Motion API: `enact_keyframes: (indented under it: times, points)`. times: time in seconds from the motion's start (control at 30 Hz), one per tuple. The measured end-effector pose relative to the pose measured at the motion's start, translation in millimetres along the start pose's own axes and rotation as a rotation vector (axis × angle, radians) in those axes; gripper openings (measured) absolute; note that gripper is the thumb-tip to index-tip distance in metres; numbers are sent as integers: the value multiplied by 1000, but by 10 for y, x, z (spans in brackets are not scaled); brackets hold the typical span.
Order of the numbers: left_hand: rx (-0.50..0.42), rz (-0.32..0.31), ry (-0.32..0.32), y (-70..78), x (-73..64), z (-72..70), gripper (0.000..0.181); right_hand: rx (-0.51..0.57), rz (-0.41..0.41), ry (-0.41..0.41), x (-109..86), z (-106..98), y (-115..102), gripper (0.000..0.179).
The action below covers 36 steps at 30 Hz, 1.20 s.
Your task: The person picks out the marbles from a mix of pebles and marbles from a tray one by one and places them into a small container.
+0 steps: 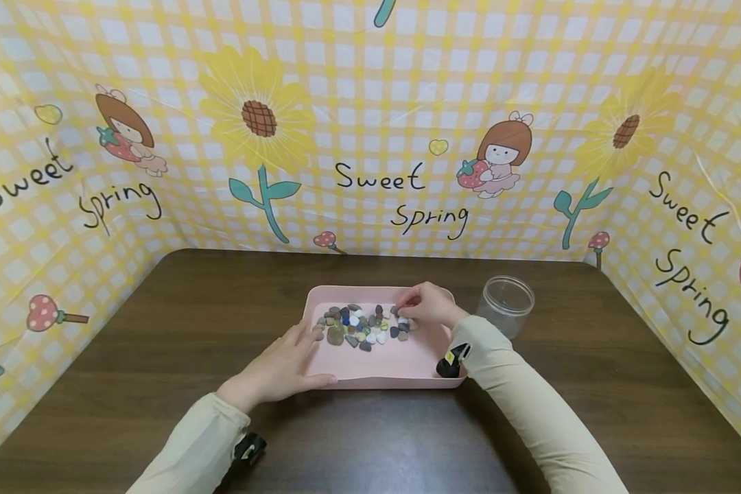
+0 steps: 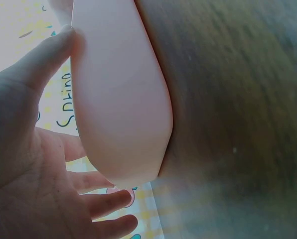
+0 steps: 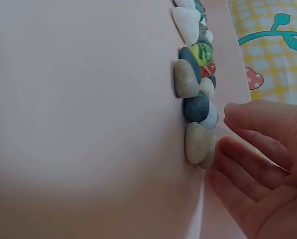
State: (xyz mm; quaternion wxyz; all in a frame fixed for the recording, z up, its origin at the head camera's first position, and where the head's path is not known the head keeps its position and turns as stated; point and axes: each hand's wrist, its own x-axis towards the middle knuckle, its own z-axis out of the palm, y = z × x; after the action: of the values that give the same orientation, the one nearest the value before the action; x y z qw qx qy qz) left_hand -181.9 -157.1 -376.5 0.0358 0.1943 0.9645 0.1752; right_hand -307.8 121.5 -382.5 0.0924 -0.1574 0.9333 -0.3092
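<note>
A pink tray (image 1: 383, 367) on the table holds a spread of pebbles (image 1: 352, 339) in grey, white, tan and dark tones, with a few glass marbles (image 3: 202, 54) among them. My left hand (image 1: 280, 367) rests at the tray's front left corner, thumb on the front rim. In the left wrist view its fingers (image 2: 111, 199) extend straight past the tray's end wall. Inside the tray, my right hand (image 1: 429, 305) reaches to the right end of the pebbles. The right wrist view shows its thumb (image 3: 263, 117) and bent fingers apart beside the stones, with nothing visible between them.
A transparent round jar (image 1: 508, 309) without a lid stands just right of the tray, beside my right forearm. Dark wood table (image 1: 191, 309) extends around the tray. A yellow checked cloth (image 1: 370, 137) with printed flowers walls in the back and sides.
</note>
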Motion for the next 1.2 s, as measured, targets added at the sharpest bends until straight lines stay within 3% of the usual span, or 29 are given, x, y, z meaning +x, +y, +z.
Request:
enact_keyframes:
  times: [0.27,0.53,1.2]
  points:
    - [-1,5,3,-5,1,3,88,-27,-37,6,10,26,-1,12]
    - [-2,1,4,-8,3,10,88,37,-87,-22,0,47,-26,13]
    - [2,11,19,-15,7,19,87,29,-132,-18,48,130,9,9]
